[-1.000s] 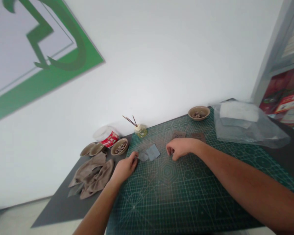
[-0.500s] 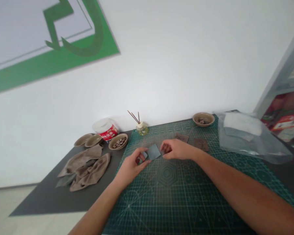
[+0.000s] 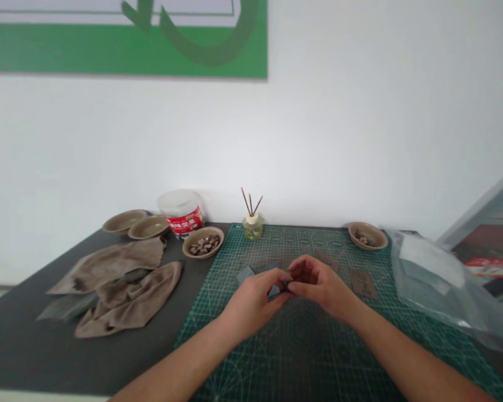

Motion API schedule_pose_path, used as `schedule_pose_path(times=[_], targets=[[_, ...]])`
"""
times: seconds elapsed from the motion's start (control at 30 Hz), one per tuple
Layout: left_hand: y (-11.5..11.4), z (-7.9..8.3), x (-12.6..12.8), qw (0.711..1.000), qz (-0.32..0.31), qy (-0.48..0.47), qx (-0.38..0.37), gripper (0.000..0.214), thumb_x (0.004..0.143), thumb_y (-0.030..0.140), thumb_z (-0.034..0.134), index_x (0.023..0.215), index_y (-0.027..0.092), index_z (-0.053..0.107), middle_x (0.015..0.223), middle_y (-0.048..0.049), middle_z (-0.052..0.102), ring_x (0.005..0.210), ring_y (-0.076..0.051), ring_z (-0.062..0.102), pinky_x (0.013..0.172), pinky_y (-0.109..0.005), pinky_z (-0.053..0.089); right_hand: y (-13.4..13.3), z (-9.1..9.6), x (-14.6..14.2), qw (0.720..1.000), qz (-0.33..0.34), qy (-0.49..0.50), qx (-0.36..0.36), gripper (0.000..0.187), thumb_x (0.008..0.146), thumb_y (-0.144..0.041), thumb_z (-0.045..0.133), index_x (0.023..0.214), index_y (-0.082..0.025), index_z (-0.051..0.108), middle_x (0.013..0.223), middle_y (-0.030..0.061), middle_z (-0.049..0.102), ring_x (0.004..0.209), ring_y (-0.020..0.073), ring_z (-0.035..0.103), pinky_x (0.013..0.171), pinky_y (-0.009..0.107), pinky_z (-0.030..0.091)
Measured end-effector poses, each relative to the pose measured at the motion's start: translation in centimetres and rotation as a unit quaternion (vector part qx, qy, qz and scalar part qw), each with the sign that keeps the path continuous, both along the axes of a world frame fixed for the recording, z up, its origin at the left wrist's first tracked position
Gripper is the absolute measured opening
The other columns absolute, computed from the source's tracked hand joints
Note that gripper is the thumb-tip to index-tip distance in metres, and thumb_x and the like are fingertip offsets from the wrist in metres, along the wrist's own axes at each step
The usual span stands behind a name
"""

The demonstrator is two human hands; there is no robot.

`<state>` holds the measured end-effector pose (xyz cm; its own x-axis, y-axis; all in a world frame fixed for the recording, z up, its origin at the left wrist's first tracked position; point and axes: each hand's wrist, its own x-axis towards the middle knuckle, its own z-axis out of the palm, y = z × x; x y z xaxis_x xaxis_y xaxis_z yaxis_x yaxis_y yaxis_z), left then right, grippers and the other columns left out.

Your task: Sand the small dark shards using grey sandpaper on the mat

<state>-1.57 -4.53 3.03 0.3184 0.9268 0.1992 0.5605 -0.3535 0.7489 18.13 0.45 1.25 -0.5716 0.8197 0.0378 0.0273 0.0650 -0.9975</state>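
we read the step as both hands working a small dark piece point(image 3: 284, 285) just above the green mat point(image 3: 243, 374) — left hand point(image 3: 251, 301) pinching it narrowly, right hand point(image 3: 321, 285) half-curled, fingertips at it; can't tell if those grip. blue-grey square point(image 3: 245, 274) behind. next move likely calls for a steady pinch.

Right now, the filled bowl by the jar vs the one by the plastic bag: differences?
The jar-side bowl holds more pieces than the bag-side bowl. The jar-side bowl sits left of the green mat, the bag-side bowl near its far right corner. Both are tan.
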Motion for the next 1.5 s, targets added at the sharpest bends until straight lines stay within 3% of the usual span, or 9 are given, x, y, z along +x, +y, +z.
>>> schedule_pose_path(times=[0.13, 0.27, 0.5, 0.67, 0.83, 1.03, 1.17, 1.3, 1.5], targets=[[-0.5, 0.0, -1.9, 0.998, 0.049, -0.043, -0.019, 0.018, 0.082, 0.030, 0.066, 0.099, 0.023, 0.068, 0.088, -0.0001, 0.071, 0.068, -0.012, 0.058, 0.062, -0.022, 0.043, 0.8, 2.8, -0.6, 0.977, -0.068, -0.142, 0.143, 0.034, 0.081, -0.046, 0.066, 0.106, -0.025, 0.055, 0.099, 0.0061, 0.066, 0.087, 0.0205, 0.062, 0.079, 0.033, 0.050], [-0.8, -0.5, -3.5, 0.977, 0.121, -0.159, -0.076, 0.022, 0.075, 0.030, 0.072, 0.093, 0.019, 0.065, 0.085, 0.0000, 0.069, 0.057, -0.009, 0.050, 0.052, -0.020, 0.038, 4.3, 5.5, -3.6, 0.951, -0.081, -0.211, 0.211, 0.047, 0.081, -0.049, 0.067, 0.117, -0.023, 0.053, 0.110, 0.0080, 0.065, 0.084, 0.0187, 0.063, 0.075, 0.031, 0.049], [-3.0, -0.6, -5.5, 0.942, 0.131, -0.293, -0.101, 0.022, 0.069, 0.025, 0.076, 0.088, 0.019, 0.067, 0.088, -0.0021, 0.068, 0.063, -0.011, 0.057, 0.054, -0.020, 0.043, 9.9, 5.7, -11.9, 0.933, -0.149, -0.273, 0.184, 0.097, 0.070, -0.062, 0.072, 0.142, -0.012, 0.029, 0.107, 0.0138, 0.066, 0.069, 0.0187, 0.065, 0.062, 0.028, 0.046], [-5.0, -1.3, -6.7, 0.928, 0.149, -0.304, -0.154, 0.023, 0.075, 0.026, 0.071, 0.097, 0.019, 0.070, 0.096, -0.0039, 0.067, 0.046, -0.004, 0.047, 0.037, -0.016, 0.032, 12.3, 5.2, -15.3, 0.884, -0.199, -0.326, 0.269, 0.073, 0.082, -0.059, 0.060, 0.133, -0.011, 0.042, 0.099, 0.0118, 0.068, 0.086, 0.0226, 0.065, 0.071, 0.029, 0.046], [-6.3, -2.2, -7.6, 0.913, 0.153, -0.329, -0.187, 0.032, 0.082, 0.034, 0.066, 0.111, 0.020, 0.065, 0.102, -0.0044, 0.066, 0.034, 0.000, 0.038, 0.029, -0.016, 0.027, 13.7, 5.6, -16.5, 0.857, -0.194, -0.361, 0.314, 0.044, 0.093, -0.050, 0.046, 0.105, -0.012, 0.065, 0.099, 0.0146, 0.066, 0.095, 0.0247, 0.061, 0.081, 0.031, 0.043], [-6.4, -2.6, -8.1, 0.911, 0.152, -0.341, -0.173, 0.031, 0.083, 0.035, 0.067, 0.109, 0.019, 0.064, 0.098, -0.0036, 0.065, 0.034, 0.001, 0.039, 0.029, -0.014, 0.028, 13.8, 6.2, -16.6, 0.829, -0.168, -0.388, 0.367, 0.041, 0.090, -0.046, 0.054, 0.117, -0.017, 0.064, 0.110, 0.0124, 0.066, 0.101, 0.0226, 0.061, 0.087, 0.028, 0.041], [-6.2, -2.6, -7.9, 0.900, 0.147, -0.370, -0.178, 0.035, 0.082, 0.035, 0.069, 0.112, 0.020, 0.060, 0.097, -0.0029, 0.067, 0.033, 0.001, 0.038, 0.028, -0.014, 0.029, 14.2, 7.7, -17.0, 0.811, -0.155, -0.412, 0.385, 0.035, 0.095, -0.041, 0.047, 0.102, -0.015, 0.071, 0.098, 0.0142, 0.071, 0.093, 0.0245, 0.064, 0.080, 0.030, 0.042], [-6.2, -2.5, -8.0, 0.889, 0.161, -0.388, -0.185, 0.032, 0.083, 0.038, 0.066, 0.108, 0.018, 0.059, 0.093, -0.0025, 0.067, 0.032, 0.001, 0.036, 0.028, -0.014, 0.026, 14.4, 9.3, -16.6, 0.792, -0.189, -0.412, 0.408, 0.044, 0.099, -0.041, 0.037, 0.110, -0.011, 0.068, 0.106, 0.0189, 0.070, 0.100, 0.0271, 0.063, 0.082, 0.032, 0.042], [-5.6, -2.6, -8.8, 0.879, 0.207, -0.398, -0.161, 0.034, 0.081, 0.035, 0.069, 0.109, 0.020, 0.059, 0.095, 0.0006, 0.062, 0.034, 0.003, 0.033, 0.031, -0.013, 0.022, 14.2, 9.2, -15.7, 0.784, -0.193, -0.408, 0.426, 0.040, 0.095, -0.046, 0.048, 0.093, -0.014, 0.071, 0.091, 0.0151, 0.073, 0.090, 0.0260, 0.066, 0.078, 0.031, 0.044]])
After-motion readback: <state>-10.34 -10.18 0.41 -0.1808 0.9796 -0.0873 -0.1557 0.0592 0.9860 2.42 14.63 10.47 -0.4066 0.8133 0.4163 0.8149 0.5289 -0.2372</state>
